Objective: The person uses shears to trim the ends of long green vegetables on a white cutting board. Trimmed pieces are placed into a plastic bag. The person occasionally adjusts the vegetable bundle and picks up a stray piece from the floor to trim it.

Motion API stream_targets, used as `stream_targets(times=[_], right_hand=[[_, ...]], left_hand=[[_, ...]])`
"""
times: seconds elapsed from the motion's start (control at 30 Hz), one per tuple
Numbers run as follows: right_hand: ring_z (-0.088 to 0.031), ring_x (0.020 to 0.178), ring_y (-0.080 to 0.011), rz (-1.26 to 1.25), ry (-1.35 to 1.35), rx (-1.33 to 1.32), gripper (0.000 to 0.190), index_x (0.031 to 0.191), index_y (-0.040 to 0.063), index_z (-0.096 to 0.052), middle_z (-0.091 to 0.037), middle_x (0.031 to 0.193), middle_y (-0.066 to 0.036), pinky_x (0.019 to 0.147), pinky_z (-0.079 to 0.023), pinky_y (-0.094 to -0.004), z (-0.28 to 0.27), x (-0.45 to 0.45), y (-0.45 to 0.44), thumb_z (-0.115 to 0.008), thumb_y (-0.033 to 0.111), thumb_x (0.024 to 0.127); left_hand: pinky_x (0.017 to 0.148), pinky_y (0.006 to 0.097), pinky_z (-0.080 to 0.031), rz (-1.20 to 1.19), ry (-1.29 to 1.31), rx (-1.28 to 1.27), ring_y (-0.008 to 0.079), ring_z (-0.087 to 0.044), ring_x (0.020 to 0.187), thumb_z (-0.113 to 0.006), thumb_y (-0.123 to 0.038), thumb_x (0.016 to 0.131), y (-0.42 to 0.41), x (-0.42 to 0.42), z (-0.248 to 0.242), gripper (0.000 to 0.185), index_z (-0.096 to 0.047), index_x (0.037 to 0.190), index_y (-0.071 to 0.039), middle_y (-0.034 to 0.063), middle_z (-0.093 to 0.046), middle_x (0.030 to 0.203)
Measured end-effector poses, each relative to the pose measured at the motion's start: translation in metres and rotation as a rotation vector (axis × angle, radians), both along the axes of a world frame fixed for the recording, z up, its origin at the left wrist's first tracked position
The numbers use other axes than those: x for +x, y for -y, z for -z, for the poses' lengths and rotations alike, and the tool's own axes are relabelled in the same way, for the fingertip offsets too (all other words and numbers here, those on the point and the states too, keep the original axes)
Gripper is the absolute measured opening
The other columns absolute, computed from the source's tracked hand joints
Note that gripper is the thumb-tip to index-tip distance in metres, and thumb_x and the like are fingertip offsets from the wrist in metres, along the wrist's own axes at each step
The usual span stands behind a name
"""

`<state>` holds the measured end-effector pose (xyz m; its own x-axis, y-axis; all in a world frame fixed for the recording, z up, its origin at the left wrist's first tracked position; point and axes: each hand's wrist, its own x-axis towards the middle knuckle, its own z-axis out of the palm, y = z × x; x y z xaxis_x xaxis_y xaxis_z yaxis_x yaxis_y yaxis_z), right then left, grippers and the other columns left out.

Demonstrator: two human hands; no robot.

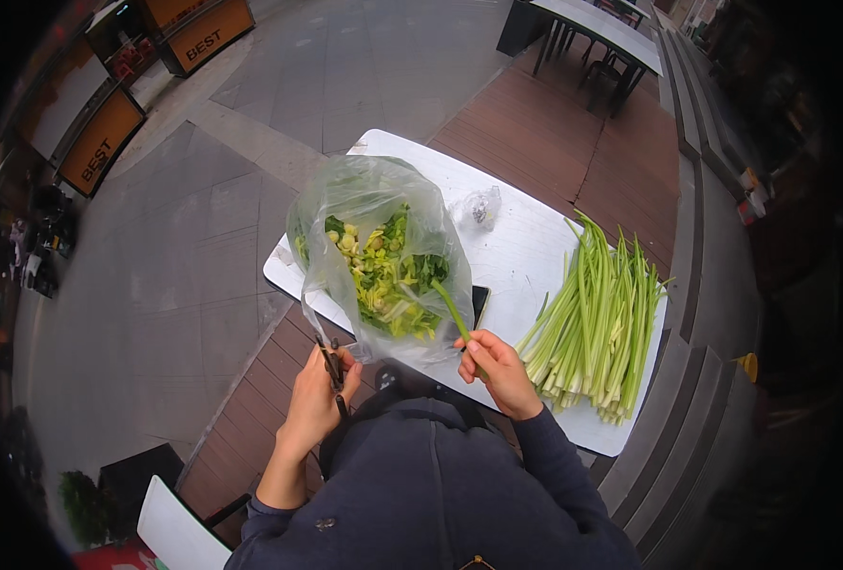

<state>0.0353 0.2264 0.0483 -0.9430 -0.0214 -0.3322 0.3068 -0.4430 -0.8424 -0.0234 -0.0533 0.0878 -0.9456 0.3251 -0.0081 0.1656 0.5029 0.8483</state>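
My left hand (319,395) is at the near left side of a clear plastic bag (329,189), holding a slim dark tool (333,363) whose kind I cannot tell. Leafy celery tops and yellow-green trimmings (386,274) lie inside the open bag. In my right hand (496,370) is a green celery stalk (451,306), its far end over the bag's right part. A large pile of long, thin celery stalks (592,328) lies on the white table (514,263), to the right of my right hand.
A crumpled piece of clear plastic (482,206) lies on the table beyond the bag. A phone (480,303) is partly hidden beside the bag. Grey steps (678,413) run along the right. A white chair (175,527) stands at the lower left, another table (600,28) farther off.
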Motion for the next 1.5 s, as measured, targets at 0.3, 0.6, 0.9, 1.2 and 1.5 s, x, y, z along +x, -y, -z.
stream_targets(times=[0.3, 0.6, 0.9, 1.2, 1.5], right_hand=[[-0.03, 0.057, -0.0048, -0.016, 0.059, -0.085, 0.021, 0.121, 0.005, -0.057, -0.035, 0.069, 0.006, 0.053, -0.026, -0.022, 0.008, 0.002, 0.014, -0.045, 0.019, 0.111], [-0.027, 0.054, -0.0044, -0.102, 0.107, -0.311, 0.02, 0.11, 0.005, -0.056, -0.032, 0.067, 0.006, 0.051, -0.023, -0.0229, 0.011, -0.005, 0.021, -0.046, 0.023, 0.111], [-0.031, 0.056, -0.0015, -0.184, 0.116, -0.021, 0.024, 0.109, 0.005, -0.065, -0.042, 0.069, 0.009, 0.05, -0.022, -0.0214, 0.025, -0.016, 0.022, -0.056, 0.027, 0.107], [-0.031, 0.055, -0.0013, -0.191, 0.166, 0.102, 0.021, 0.11, 0.008, -0.063, -0.041, 0.067, 0.009, 0.05, -0.023, -0.0224, 0.036, -0.03, 0.02, -0.058, 0.028, 0.107], [-0.026, 0.056, -0.0044, -0.192, 0.007, -0.267, 0.029, 0.111, 0.0, -0.057, -0.031, 0.067, 0.007, 0.052, -0.022, -0.0227, 0.02, -0.029, 0.025, -0.044, 0.026, 0.112]], left_hand=[[0.051, 0.0345, -0.044, -0.101, -0.012, -0.136, 0.0219, -0.053, 0.049, -0.076, -0.017, 0.094, -0.005, 0.023, 0.016, 0.031, -0.049, 0.09, -0.003, 0.0092, -0.055, 0.06], [0.065, 0.0545, -0.051, 0.154, 0.208, -0.258, 0.05, -0.064, 0.071, -0.059, -0.021, 0.103, 0.003, 0.023, 0.029, 0.027, -0.052, 0.092, 0.003, 0.0286, -0.062, 0.071], [0.074, 0.0554, -0.05, 0.32, 0.179, -0.314, 0.0542, -0.062, 0.087, -0.057, -0.018, 0.103, 0.004, -0.001, 0.028, 0.025, -0.05, 0.111, 0.005, 0.033, -0.064, 0.086], [0.044, 0.0284, -0.045, 0.282, 0.53, -0.158, 0.0121, -0.058, 0.045, -0.06, -0.034, 0.105, 0.005, -0.028, 0.027, 0.044, -0.058, 0.08, 0.002, 0.0048, -0.059, 0.056], [0.046, 0.0359, -0.043, 0.177, 0.11, -0.197, 0.0222, -0.059, 0.045, -0.064, -0.029, 0.103, 0.007, -0.016, 0.053, 0.038, -0.056, 0.085, 0.003, 0.0122, -0.056, 0.052]])
